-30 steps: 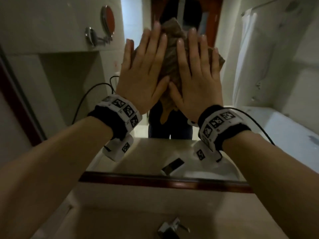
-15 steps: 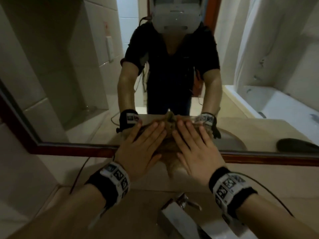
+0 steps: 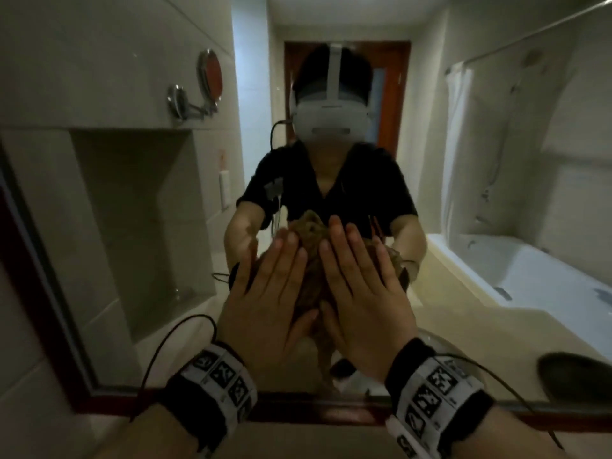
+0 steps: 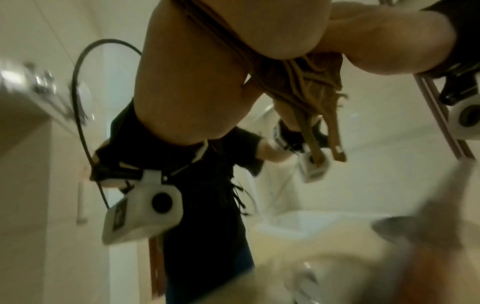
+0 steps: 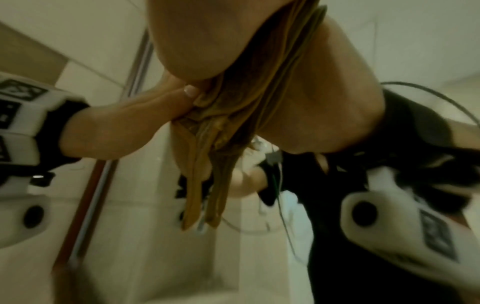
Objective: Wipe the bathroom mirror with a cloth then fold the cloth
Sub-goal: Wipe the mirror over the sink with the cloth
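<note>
Cloth (image 3: 311, 260) pinned flat to mirror (image 3: 132, 226) by left hand (image 3: 265, 306) and right hand (image 3: 364, 303), fingers straight, spread.
Soft, light, bunches readily; tail hangs loose. Judged best gripped at corners for folding.

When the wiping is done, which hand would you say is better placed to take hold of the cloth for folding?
Probably the left hand: in the right wrist view its thumb already presses the cloth. The right hand only lies flat on it.
</note>
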Tool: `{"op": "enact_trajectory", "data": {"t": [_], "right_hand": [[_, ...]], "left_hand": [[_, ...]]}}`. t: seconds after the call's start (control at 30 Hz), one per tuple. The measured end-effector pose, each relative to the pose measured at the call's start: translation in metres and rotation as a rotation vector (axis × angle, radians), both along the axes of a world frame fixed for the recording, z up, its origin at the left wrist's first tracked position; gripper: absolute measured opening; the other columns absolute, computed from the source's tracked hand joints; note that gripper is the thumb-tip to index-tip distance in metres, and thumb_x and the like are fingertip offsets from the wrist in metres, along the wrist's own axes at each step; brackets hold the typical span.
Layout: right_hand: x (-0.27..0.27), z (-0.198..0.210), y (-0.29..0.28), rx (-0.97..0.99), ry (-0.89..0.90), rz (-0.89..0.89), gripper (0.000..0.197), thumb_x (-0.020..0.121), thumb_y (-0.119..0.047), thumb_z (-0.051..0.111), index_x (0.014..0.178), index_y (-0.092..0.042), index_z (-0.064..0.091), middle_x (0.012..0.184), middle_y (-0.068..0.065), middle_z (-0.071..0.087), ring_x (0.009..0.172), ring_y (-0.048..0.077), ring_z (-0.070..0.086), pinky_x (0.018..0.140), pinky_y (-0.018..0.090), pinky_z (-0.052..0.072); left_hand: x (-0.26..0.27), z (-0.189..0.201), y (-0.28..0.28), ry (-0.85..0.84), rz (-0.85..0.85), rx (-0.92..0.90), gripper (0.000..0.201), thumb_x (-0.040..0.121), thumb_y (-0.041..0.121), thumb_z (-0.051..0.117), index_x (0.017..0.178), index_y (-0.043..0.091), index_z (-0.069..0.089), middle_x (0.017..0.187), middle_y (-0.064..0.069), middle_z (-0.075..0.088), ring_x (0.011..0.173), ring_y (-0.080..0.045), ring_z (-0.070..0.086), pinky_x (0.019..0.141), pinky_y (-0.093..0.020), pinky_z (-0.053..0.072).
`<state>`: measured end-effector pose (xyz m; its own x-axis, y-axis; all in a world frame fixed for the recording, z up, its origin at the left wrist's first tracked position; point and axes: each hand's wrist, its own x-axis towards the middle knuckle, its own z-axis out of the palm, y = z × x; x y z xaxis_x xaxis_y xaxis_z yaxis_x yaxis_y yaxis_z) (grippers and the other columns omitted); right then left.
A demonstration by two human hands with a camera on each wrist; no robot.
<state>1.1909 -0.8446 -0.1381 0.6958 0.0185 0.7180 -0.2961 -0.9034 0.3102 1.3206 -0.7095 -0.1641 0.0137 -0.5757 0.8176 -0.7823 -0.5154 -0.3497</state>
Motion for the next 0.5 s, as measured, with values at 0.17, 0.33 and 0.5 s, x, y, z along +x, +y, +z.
{"op": "enact_trajectory", "data": {"t": [0.17, 0.33, 0.5], "right_hand": [[0.010, 0.165, 0.004, -0.117, -0.073, -0.003, 0.076, 0.094, -0.051, 0.032, 0.153, -0.012, 0.004, 0.161, 0.010, 0.000, 0.148, 0.026, 0.001, 0.119, 0.047, 0.000], [0.007, 0.280, 0.002, -0.105, -0.172, -0.045, 0.073, 0.094, -0.053, 0.021, 0.154, -0.014, 0.011, 0.161, 0.008, 0.012, 0.148, 0.025, 0.011, 0.120, 0.046, 0.007], [0.000, 0.272, 0.023, -0.105, 0.008, 0.400, 0.064, 0.100, -0.003, 0.002, 0.145, -0.034, 0.036, 0.146, -0.020, 0.040, 0.137, 0.007, 0.037, 0.100, 0.003, 0.002]], "left_hand": [[0.012, 0.170, 0.010, -0.135, 0.127, -0.050, 0.084, 0.098, 0.060, 0.028, 0.155, 0.002, 0.005, 0.163, -0.018, 0.004, 0.152, -0.029, -0.003, 0.122, -0.049, -0.001], [0.002, 0.292, 0.015, -0.169, 0.117, -0.065, 0.081, 0.101, 0.061, 0.019, 0.156, 0.002, 0.009, 0.163, -0.018, 0.011, 0.151, -0.032, 0.009, 0.122, -0.053, 0.005], [0.016, 0.285, 0.003, -0.235, 0.216, -0.108, 0.046, 0.101, 0.053, 0.040, 0.126, 0.016, 0.054, 0.110, -0.011, 0.067, 0.102, -0.026, 0.057, 0.088, -0.032, 0.043]]}}
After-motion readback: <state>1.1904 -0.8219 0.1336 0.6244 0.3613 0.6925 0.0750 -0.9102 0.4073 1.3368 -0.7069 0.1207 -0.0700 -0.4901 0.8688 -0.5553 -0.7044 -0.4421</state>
